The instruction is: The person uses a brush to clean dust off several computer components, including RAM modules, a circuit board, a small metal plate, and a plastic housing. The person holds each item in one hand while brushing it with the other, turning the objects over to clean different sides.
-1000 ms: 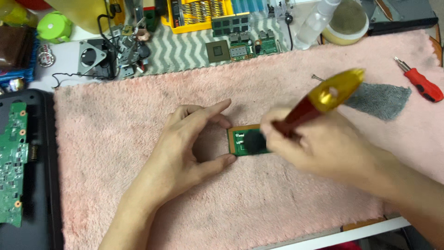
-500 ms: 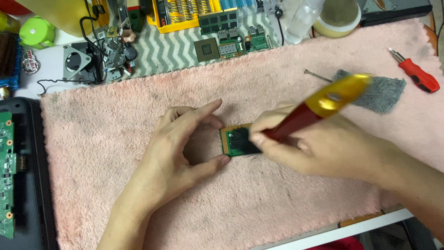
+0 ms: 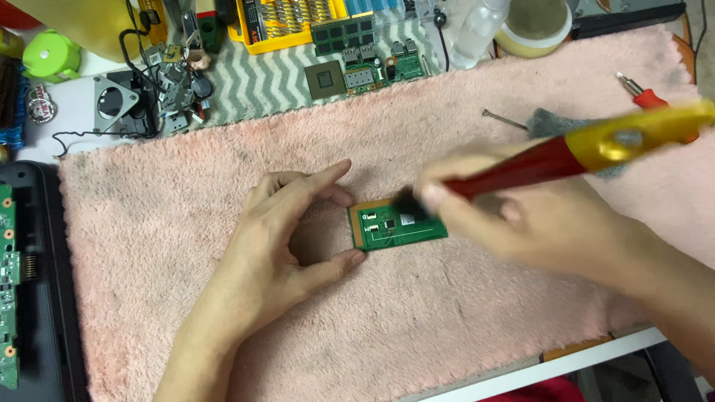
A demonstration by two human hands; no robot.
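A small green circuit board [image 3: 395, 227] with a tan left edge lies flat on the pink fluffy mat [image 3: 186, 223]. My left hand [image 3: 287, 242] rests on the mat just left of it, thumb and forefinger curved around the board's left edge. My right hand [image 3: 521, 216] grips a brush with a red and yellow handle [image 3: 596, 149], blurred by motion. The dark bristles [image 3: 408, 202] sit over the board's upper right part.
A red-handled screwdriver [image 3: 642, 93] and a grey cloth [image 3: 555, 123] lie at the mat's right. Behind the mat are a fan part [image 3: 112, 100], loose chips and boards [image 3: 357, 71], a yellow parts tray [image 3: 290, 18] and a tape roll [image 3: 532, 22]. An opened laptop base [image 3: 30, 298] lies at left.
The brush has swung to the right across the board, uncovering most of its green face. My left hand stays beside the board. The view shifted slightly.
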